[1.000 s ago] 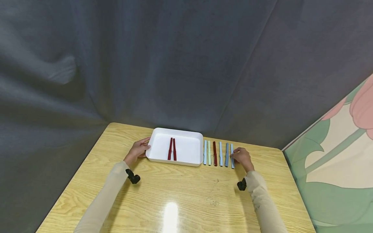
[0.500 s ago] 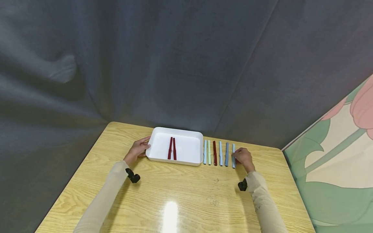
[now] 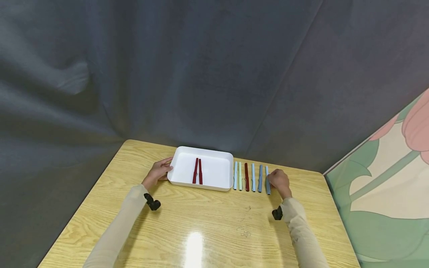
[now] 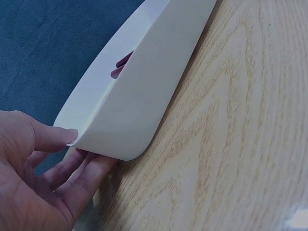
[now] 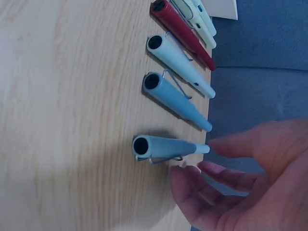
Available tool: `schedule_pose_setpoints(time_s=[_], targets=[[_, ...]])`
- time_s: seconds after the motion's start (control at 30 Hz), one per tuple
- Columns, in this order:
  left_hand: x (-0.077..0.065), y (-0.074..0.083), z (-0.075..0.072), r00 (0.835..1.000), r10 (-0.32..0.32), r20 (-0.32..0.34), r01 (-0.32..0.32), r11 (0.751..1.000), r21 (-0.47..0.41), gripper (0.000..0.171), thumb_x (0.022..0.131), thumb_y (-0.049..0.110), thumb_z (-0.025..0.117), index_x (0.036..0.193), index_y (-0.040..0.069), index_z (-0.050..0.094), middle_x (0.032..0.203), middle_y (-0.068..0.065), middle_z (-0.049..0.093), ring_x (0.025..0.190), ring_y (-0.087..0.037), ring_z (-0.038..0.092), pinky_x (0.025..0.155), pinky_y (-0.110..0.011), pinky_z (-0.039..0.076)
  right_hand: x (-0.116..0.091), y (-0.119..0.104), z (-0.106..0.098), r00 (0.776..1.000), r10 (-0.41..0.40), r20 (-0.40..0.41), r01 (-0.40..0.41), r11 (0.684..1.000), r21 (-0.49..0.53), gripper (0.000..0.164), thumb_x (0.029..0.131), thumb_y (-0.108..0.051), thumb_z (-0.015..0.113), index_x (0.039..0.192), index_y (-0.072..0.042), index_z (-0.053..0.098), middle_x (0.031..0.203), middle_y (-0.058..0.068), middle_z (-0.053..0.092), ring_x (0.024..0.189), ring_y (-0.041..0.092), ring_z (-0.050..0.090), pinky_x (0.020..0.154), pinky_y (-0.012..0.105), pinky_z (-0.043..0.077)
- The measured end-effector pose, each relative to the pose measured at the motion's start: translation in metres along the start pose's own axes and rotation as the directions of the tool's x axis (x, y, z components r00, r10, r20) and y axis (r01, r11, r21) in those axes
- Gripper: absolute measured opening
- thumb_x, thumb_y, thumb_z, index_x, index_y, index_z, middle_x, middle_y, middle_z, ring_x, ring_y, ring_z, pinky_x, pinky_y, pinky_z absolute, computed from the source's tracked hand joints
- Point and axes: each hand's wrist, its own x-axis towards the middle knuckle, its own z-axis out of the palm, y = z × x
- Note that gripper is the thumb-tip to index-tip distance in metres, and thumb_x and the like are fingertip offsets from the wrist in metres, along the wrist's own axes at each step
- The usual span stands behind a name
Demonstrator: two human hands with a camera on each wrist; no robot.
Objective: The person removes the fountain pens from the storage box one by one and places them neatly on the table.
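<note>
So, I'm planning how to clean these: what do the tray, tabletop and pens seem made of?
Tray: probably plastic, smooth, satin, with a thin rounded rim.
Tabletop: wood or wood-look laminate, glossy; grain and a bright reflection show.
Pens: plastic or perhaps painted metal, satin; even colour, soft highlights.

Long cream sleeves (the right one visibly creased) each carry a blocky black device near the wrist.

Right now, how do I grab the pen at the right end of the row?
Probably pinch the pen around its middle, just past the clip, coming from the right, where the right hand is. The pen is slim, its clip juts out on that side, and the next blue pen lies to its left.
</note>
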Motion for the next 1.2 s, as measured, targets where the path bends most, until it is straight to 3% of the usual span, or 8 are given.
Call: schedule_pose_setpoints(time_s=[0.2, 0.37, 0.57, 0.73, 0.87, 1.03, 1.2], targets=[[-0.001, 0.000, 0.001, 1.000, -0.005, -0.009, 0.005, 1.000, 0.006, 0.058, 0.106, 0.009, 0.057, 0.162, 0.011, 0.041, 0.148, -0.030, 0.054, 0.108, -0.029, 0.071, 0.076, -0.032, 0.062, 0.002, -0.007, 0.001, 0.999, -0.005, -0.049, 0.006, 1.000, 0.029, 0.027, 0.104, -0.016, 0.057, 0.112, 0.009, 0.064, 0.078, 0.014, 0.070, 0.064, 0.027, 0.070, 0.055, 0.033, 0.046], [0.000, 0.000, 0.001, 1.000, -0.004, -0.014, 0.004, 1.000, 0.005, 0.058, 0.106, 0.008, 0.057, 0.162, 0.011, 0.041, 0.147, -0.029, 0.054, 0.102, -0.023, 0.071, 0.074, -0.030, 0.062, 0.002, -0.012, 0.002, 0.999, 0.009, -0.049, -0.001, 0.985, 0.172, 0.028, 0.104, -0.014, 0.058, 0.116, 0.010, 0.063, 0.091, 0.025, 0.073, 0.068, 0.023, 0.070, 0.065, 0.037, 0.061], [0.000, 0.001, 0.001, 1.000, 0.002, -0.014, -0.002, 1.000, 0.002, 0.059, 0.105, 0.008, 0.058, 0.162, 0.011, 0.041, 0.146, -0.029, 0.055, 0.096, -0.019, 0.071, 0.072, -0.028, 0.061, 0.001, -0.022, 0.002, 1.000, 0.013, 0.021, -0.020, 0.928, 0.373, 0.030, 0.104, -0.009, 0.056, 0.123, 0.015, 0.058, 0.100, 0.031, 0.071, 0.076, 0.026, 0.073, 0.075, 0.045, 0.064], [0.000, 0.000, 0.001, 1.000, 0.001, -0.019, -0.001, 1.000, 0.007, 0.059, 0.105, 0.008, 0.058, 0.162, 0.011, 0.041, 0.147, -0.029, 0.054, 0.095, -0.018, 0.071, 0.071, -0.028, 0.061, 0.002, -0.031, 0.004, 0.995, 0.034, 0.094, -0.079, 0.843, 0.532, 0.036, 0.106, -0.008, 0.055, 0.133, 0.015, 0.051, 0.096, 0.022, 0.070, 0.073, 0.020, 0.073, 0.077, 0.044, 0.064], [0.000, -0.002, 0.000, 1.000, -0.009, -0.022, 0.009, 1.000, 0.009, 0.059, 0.105, 0.009, 0.058, 0.162, 0.012, 0.041, 0.148, -0.029, 0.054, 0.095, -0.017, 0.071, 0.071, -0.028, 0.061, 0.002, -0.037, 0.008, 0.990, 0.021, 0.138, -0.102, 0.783, 0.613, 0.038, 0.108, -0.009, 0.053, 0.138, 0.014, 0.048, 0.103, 0.017, 0.068, 0.074, 0.017, 0.074, 0.078, 0.040, 0.065], [0.001, -0.003, 0.000, 1.000, -0.011, -0.020, 0.011, 1.000, 0.009, 0.059, 0.105, 0.010, 0.059, 0.162, 0.013, 0.041, 0.149, -0.029, 0.053, 0.096, -0.018, 0.071, 0.071, -0.027, 0.061, -0.007, -0.051, 0.012, 0.986, -0.033, 0.161, -0.079, 0.763, 0.642, 0.035, 0.108, -0.011, 0.052, 0.135, 0.013, 0.050, 0.120, 0.027, 0.064, 0.082, 0.021, 0.077, 0.081, 0.041, 0.064], [0.002, -0.002, 0.001, 1.000, -0.010, -0.021, 0.010, 1.000, 0.005, 0.059, 0.106, 0.009, 0.059, 0.162, 0.013, 0.041, 0.150, -0.028, 0.053, 0.098, -0.020, 0.072, 0.071, -0.028, 0.061, -0.010, -0.067, 0.020, 0.984, -0.078, 0.160, -0.048, 0.752, 0.658, 0.038, 0.107, -0.010, 0.054, 0.136, 0.014, 0.049, 0.125, 0.035, 0.062, 0.088, 0.031, 0.077, 0.084, 0.048, 0.063]])
